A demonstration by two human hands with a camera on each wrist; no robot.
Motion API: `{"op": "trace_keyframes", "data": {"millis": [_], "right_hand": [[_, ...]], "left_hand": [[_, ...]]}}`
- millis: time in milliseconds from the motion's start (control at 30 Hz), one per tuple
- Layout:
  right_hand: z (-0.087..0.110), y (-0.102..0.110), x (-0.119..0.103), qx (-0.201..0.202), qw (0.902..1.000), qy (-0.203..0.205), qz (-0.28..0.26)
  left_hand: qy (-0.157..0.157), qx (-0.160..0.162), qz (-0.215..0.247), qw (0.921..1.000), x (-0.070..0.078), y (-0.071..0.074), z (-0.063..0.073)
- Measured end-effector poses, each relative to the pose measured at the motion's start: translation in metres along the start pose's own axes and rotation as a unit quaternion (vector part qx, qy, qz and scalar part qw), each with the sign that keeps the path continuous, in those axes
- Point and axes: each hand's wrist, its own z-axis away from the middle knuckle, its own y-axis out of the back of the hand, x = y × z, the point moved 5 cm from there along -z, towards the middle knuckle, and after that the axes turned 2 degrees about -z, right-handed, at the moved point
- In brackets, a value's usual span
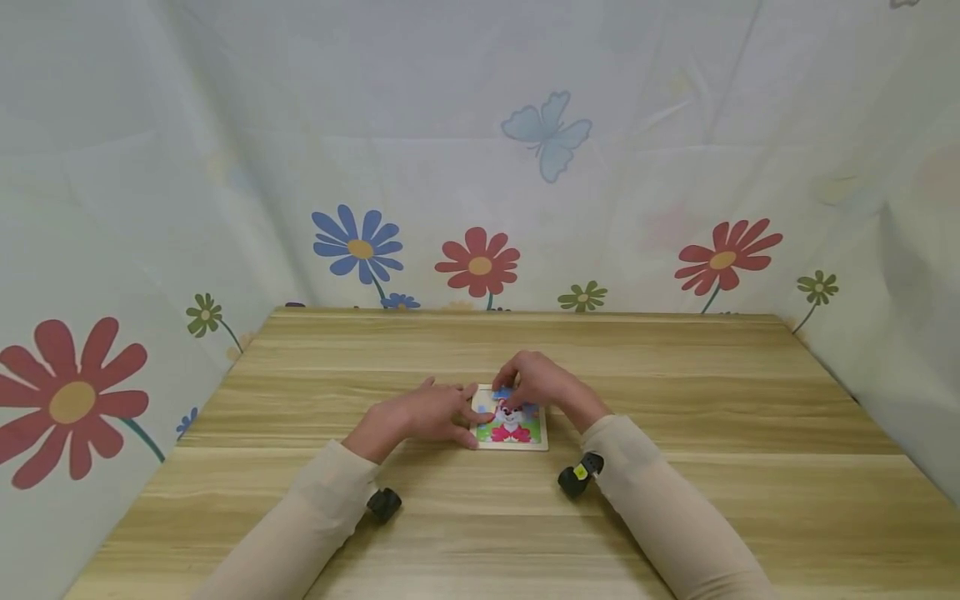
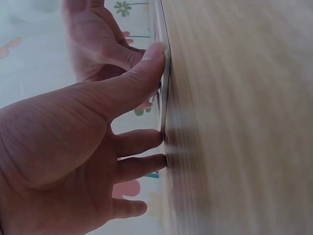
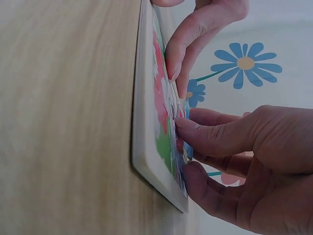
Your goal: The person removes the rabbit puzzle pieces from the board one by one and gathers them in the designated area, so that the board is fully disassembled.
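Note:
A small square wooden puzzle board [image 1: 512, 446] lies flat on the table, its picture showing a cartoon animal in red on green and blue. At the board's left edge is my left hand [image 1: 431, 414], fairly straight-fingered; its thumb [image 2: 146, 61] touches the near corner and its index finger [image 3: 174, 66] rests on the picture. Over the top part of the board, my right hand [image 1: 542, 379] pinches a puzzle piece [image 1: 501, 393] with blue on it between thumb and fingers. In the right wrist view that piece is largely hidden by the thumb [image 3: 188, 125].
The wooden table [image 1: 450, 533] carries the board near its middle. Behind and beside it hangs a pale cloth [image 1: 420, 100] printed with flowers and a butterfly. A black wrist camera [image 1: 384, 504] sits at the left sleeve, another camera [image 1: 577, 477] at the right.

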Motion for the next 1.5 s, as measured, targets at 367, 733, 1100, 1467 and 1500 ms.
{"op": "trace_keyframes", "data": {"millis": [367,733,1100,1467,1500], "right_hand": [[0.001,-0.001,0.000,0.003,0.9998,-0.018,-0.003],[0.000,0.005,0.004,-0.004,0.9998,0.019,0.001],[0.006,0.018,0.004,0.000,0.9968,0.053,-0.060],[0.030,0.054,0.019,0.031,0.9920,0.043,-0.114],[0.033,0.058,0.022,0.035,0.9916,0.043,-0.117]], "left_hand": [[0.003,0.000,0.002,1.0000,0.001,0.000,0.000],[0.007,-0.004,0.005,1.0000,0.002,0.001,0.001],[0.009,-0.008,0.010,0.9999,0.002,0.002,0.000],[0.016,-0.010,0.002,0.9998,0.003,0.001,0.001],[0.017,-0.008,0.004,0.9998,0.003,0.001,0.001]]}}
